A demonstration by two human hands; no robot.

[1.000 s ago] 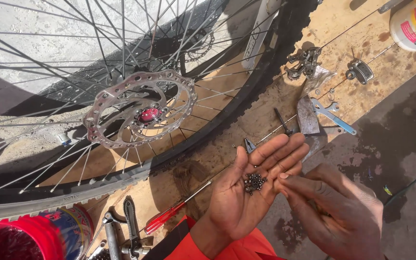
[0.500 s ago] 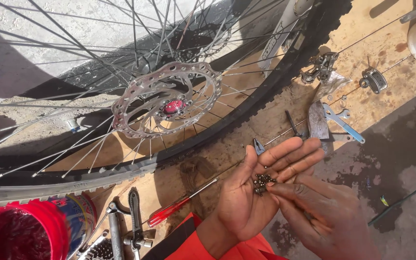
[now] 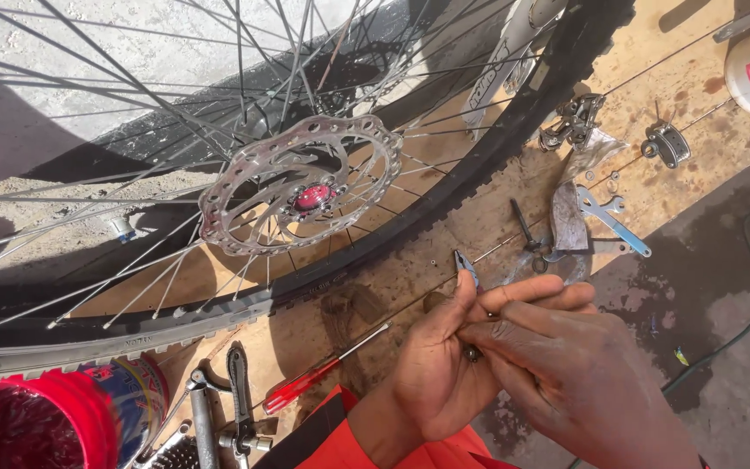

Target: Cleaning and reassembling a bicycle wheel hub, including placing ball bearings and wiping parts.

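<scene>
Cupping upward, the left hand (image 3: 440, 369) forms a shallow bowl low in the view, so the small dark metal part (image 3: 472, 353) in its palm cannot roll away. The right hand (image 3: 579, 378) lies across it from the right, fingers drawn together and pressed down onto that part; only a sliver of it shows between the two hands, so I cannot tell whether it is one piece or several. Both hands touch each other and close around it.

Just above them one bicycle wheel (image 3: 245, 182) lies on the wooden surface (image 3: 653, 122), with one silver brake disc (image 3: 301, 184) and a red hub cap facing up. One red-handled screwdriver (image 3: 323, 375) lies beside the left wrist, tip pointing toward the hands, near enough to grab. One small pair of blue-handled pliers (image 3: 467, 266) sits just above the left thumb. Farther right lie one blue-tipped flat wrench (image 3: 614, 221) and two loose metal brake pieces (image 3: 666, 143), spread out and well apart from each other. One red tub (image 3: 28, 421) fills the bottom left corner.
</scene>
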